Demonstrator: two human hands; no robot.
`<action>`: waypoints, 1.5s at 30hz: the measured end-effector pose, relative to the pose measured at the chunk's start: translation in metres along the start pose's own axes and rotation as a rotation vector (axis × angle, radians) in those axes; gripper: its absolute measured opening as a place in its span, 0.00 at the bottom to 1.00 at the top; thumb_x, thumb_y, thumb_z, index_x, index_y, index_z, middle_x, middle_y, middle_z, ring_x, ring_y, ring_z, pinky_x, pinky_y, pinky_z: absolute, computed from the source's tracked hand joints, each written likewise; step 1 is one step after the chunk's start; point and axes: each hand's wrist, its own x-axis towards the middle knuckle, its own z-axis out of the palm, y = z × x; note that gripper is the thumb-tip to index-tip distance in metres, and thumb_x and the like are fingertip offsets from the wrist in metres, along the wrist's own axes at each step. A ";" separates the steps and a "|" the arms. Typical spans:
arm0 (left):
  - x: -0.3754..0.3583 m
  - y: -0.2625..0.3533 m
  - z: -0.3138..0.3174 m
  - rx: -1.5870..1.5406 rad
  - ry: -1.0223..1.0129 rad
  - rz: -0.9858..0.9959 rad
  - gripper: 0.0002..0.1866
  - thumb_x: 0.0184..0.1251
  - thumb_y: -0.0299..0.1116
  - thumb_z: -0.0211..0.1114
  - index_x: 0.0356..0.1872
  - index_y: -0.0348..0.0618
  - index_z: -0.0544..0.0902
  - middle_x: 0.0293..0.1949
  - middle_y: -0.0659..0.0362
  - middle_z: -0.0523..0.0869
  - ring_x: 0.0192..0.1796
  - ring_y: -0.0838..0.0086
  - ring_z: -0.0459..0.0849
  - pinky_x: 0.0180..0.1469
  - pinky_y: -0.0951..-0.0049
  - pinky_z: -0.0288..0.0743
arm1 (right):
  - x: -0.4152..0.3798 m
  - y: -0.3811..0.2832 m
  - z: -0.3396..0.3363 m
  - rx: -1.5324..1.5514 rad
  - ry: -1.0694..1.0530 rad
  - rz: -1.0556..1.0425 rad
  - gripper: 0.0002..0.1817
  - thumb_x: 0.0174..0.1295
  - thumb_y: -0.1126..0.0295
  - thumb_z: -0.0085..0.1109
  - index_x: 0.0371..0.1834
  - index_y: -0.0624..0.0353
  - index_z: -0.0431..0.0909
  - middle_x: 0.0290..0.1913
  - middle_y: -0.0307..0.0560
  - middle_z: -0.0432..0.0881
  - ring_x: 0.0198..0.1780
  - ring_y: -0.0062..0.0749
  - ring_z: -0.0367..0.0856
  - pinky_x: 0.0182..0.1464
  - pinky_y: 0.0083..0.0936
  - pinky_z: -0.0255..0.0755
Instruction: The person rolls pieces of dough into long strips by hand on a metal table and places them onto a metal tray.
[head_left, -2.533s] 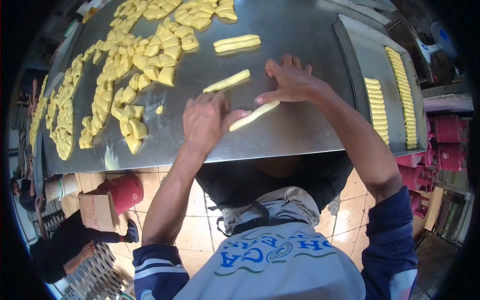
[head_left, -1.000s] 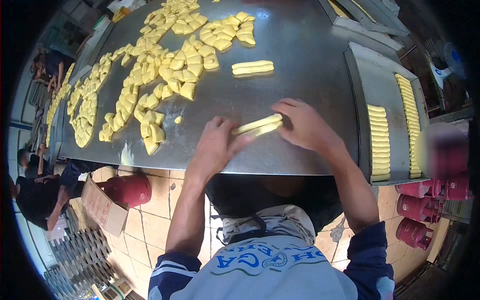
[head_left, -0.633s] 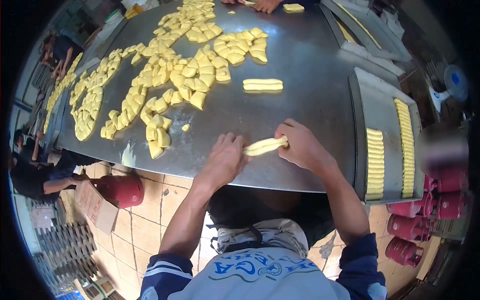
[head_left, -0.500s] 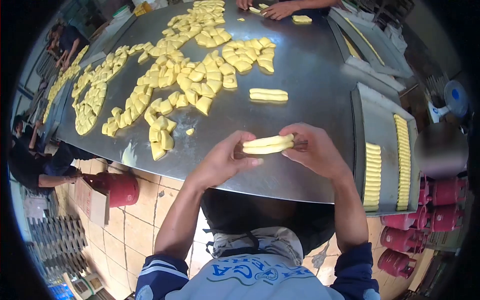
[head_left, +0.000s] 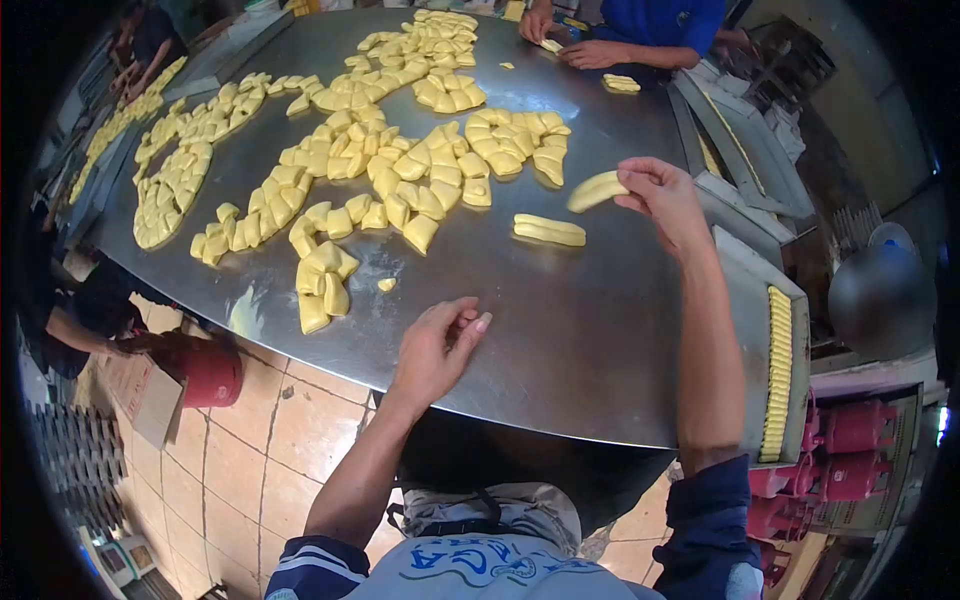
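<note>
My right hand (head_left: 660, 205) pinches one end of a pair of yellow dough strips (head_left: 596, 190), its free end pointing left over the steel table. Just below it, another pair of dough strips (head_left: 549, 230) lies side by side on the metal. My left hand (head_left: 437, 345) hovers near the front edge of the table, holding nothing, with loosely curled fingers and the thumb apart from them. Left of centre spreads a large mass of cut dough pieces (head_left: 430, 165). A small dough scrap (head_left: 387, 285) lies above my left hand.
At the right edge stands a metal tray (head_left: 735, 255) with a row of dough strips (head_left: 779, 375); my right forearm covers part of it. Across the table, another person's hands (head_left: 590, 52) handle dough near more trays (head_left: 740, 150). Red gas cylinders (head_left: 850, 475) stand at lower right.
My left hand has let go of the dough strips and drawn back left. My right hand has carried them up and away, past the pair lying on the table. The view has shifted slightly.
</note>
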 end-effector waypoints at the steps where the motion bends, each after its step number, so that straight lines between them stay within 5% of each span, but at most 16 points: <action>1: 0.000 0.000 0.000 -0.013 0.000 -0.005 0.16 0.67 0.36 0.66 0.49 0.35 0.82 0.38 0.52 0.86 0.38 0.67 0.85 0.41 0.72 0.78 | 0.009 0.007 0.004 -0.180 0.012 0.044 0.18 0.60 0.67 0.67 0.48 0.68 0.80 0.39 0.45 0.83 0.39 0.27 0.84 0.43 0.19 0.82; 3: 0.000 -0.002 -0.002 -0.033 0.000 -0.016 0.15 0.68 0.37 0.66 0.49 0.37 0.83 0.38 0.53 0.86 0.37 0.69 0.84 0.41 0.73 0.77 | 0.025 0.026 0.013 -0.534 0.036 0.126 0.20 0.59 0.63 0.67 0.49 0.66 0.80 0.40 0.48 0.84 0.39 0.33 0.86 0.44 0.22 0.82; 4: 0.000 -0.001 -0.003 -0.015 0.002 0.001 0.15 0.68 0.36 0.66 0.48 0.36 0.83 0.37 0.53 0.85 0.37 0.68 0.84 0.41 0.72 0.78 | 0.028 0.041 0.021 -0.837 0.097 -0.141 0.17 0.58 0.63 0.66 0.48 0.61 0.82 0.43 0.56 0.85 0.41 0.47 0.86 0.46 0.32 0.80; 7: 0.003 0.000 -0.002 0.046 0.000 0.057 0.14 0.68 0.36 0.66 0.45 0.35 0.83 0.34 0.53 0.85 0.35 0.66 0.83 0.39 0.69 0.78 | 0.033 0.053 0.058 -0.818 -0.043 -0.305 0.13 0.58 0.68 0.63 0.45 0.60 0.83 0.44 0.61 0.83 0.44 0.57 0.83 0.48 0.40 0.77; 11: 0.004 -0.005 0.001 0.076 -0.007 0.082 0.14 0.68 0.37 0.65 0.44 0.35 0.83 0.32 0.53 0.84 0.33 0.66 0.83 0.37 0.68 0.77 | 0.039 0.073 0.138 -0.765 -0.110 -0.601 0.10 0.57 0.75 0.57 0.42 0.61 0.83 0.40 0.60 0.83 0.44 0.57 0.82 0.46 0.44 0.76; 18: 0.007 -0.002 -0.005 -0.027 -0.030 -0.156 0.20 0.72 0.43 0.61 0.50 0.34 0.82 0.43 0.52 0.87 0.41 0.66 0.86 0.42 0.69 0.79 | 0.027 0.070 0.154 -0.671 -0.104 -0.582 0.11 0.52 0.79 0.62 0.40 0.64 0.82 0.43 0.58 0.83 0.43 0.54 0.82 0.47 0.39 0.77; 22: 0.027 -0.006 0.012 -1.042 -0.024 -0.424 0.33 0.77 0.53 0.52 0.67 0.33 0.65 0.61 0.52 0.77 0.54 0.69 0.83 0.58 0.71 0.76 | -0.074 0.041 0.130 -0.449 -0.098 -0.633 0.12 0.54 0.78 0.63 0.43 0.64 0.81 0.43 0.56 0.82 0.44 0.51 0.82 0.46 0.36 0.77; 26: 0.028 0.018 0.032 -1.381 -0.220 -0.524 0.24 0.77 0.46 0.54 0.60 0.36 0.72 0.51 0.54 0.81 0.48 0.75 0.84 0.53 0.75 0.81 | -0.131 0.054 0.104 -0.445 -0.056 -0.647 0.14 0.54 0.80 0.64 0.45 0.64 0.81 0.42 0.54 0.83 0.43 0.47 0.83 0.46 0.31 0.77; 28: 0.020 0.027 0.051 -1.193 -0.201 -0.495 0.21 0.77 0.42 0.55 0.59 0.35 0.73 0.50 0.54 0.82 0.47 0.75 0.85 0.52 0.76 0.82 | -0.144 0.057 0.083 -0.461 0.033 -0.550 0.12 0.56 0.81 0.63 0.45 0.64 0.80 0.40 0.50 0.84 0.42 0.40 0.85 0.46 0.27 0.78; 31: 0.015 0.033 0.059 -1.123 -0.170 -0.502 0.17 0.76 0.35 0.57 0.58 0.35 0.74 0.48 0.54 0.83 0.49 0.73 0.85 0.53 0.77 0.83 | -0.159 0.058 0.062 0.139 0.288 -0.181 0.07 0.62 0.79 0.63 0.43 0.64 0.81 0.38 0.43 0.84 0.38 0.27 0.84 0.42 0.21 0.77; 37: 0.012 0.044 0.046 -1.117 -0.265 -0.491 0.18 0.75 0.36 0.58 0.59 0.37 0.74 0.50 0.53 0.83 0.52 0.71 0.84 0.55 0.75 0.83 | -0.172 0.055 0.044 0.179 0.202 -0.030 0.07 0.64 0.76 0.63 0.43 0.66 0.80 0.37 0.39 0.82 0.36 0.17 0.79 0.39 0.15 0.73; 40: 0.004 0.049 0.046 -1.032 -0.216 -0.436 0.18 0.74 0.36 0.59 0.59 0.37 0.76 0.50 0.54 0.84 0.52 0.72 0.84 0.56 0.75 0.82 | -0.169 0.056 0.053 0.031 0.244 -0.128 0.06 0.65 0.76 0.62 0.42 0.67 0.80 0.36 0.39 0.82 0.36 0.17 0.79 0.39 0.16 0.73; 45: -0.002 0.042 0.043 -1.044 -0.172 -0.432 0.16 0.73 0.35 0.61 0.56 0.37 0.79 0.50 0.57 0.84 0.52 0.75 0.83 0.57 0.75 0.79 | -0.164 0.031 0.076 0.285 0.179 -0.228 0.07 0.64 0.78 0.63 0.44 0.64 0.80 0.37 0.40 0.82 0.35 0.17 0.80 0.36 0.16 0.75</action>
